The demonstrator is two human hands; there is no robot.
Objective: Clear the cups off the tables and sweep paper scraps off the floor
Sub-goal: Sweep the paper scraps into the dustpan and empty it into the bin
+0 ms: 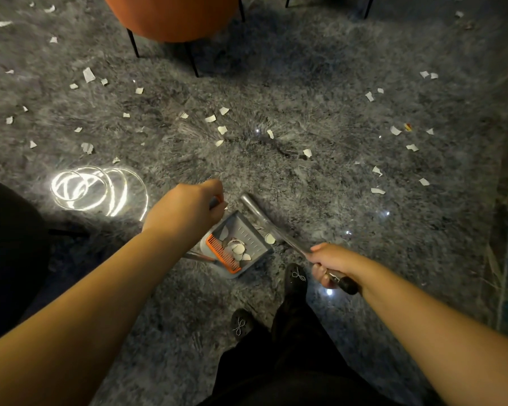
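Risk: my grey plastic dustpan with the orange comb edge (pixel 235 249) is tilted on this shaggy grey carpet (pixel 320 177); tip it further and the white paper scraps already inside (pixel 238 249) could slide straight back out.
Cause: the long pile, I reckon. It gives the pan's lip nothing flat to seal against, and one scrap sits right at the rim by the broom handle.
Second risk: the deep fibres could hold the torn paper scraps scattered ahead (pixel 214 118), so a light stroke may skip over them.
Left hand (pixel 188 210): clenched around the top of the dustpan's upright handle, of which only a sliver of orange shows past my knuckles.
Right hand (pixel 332 266): fingers wrapped tight round the silver metal broom handle (pixel 272 227) just above its black end grip; the shaft runs down across the pan's far edge, brush head not visible.
Scraps: a small heap in the pan, many more loose on the carpet to the left, centre and right.
Cups: none in view.
Nearby: orange upholstered chair on thin black legs (pixel 173 16) beyond, bright looped light reflection (pixel 97 189) on the left.
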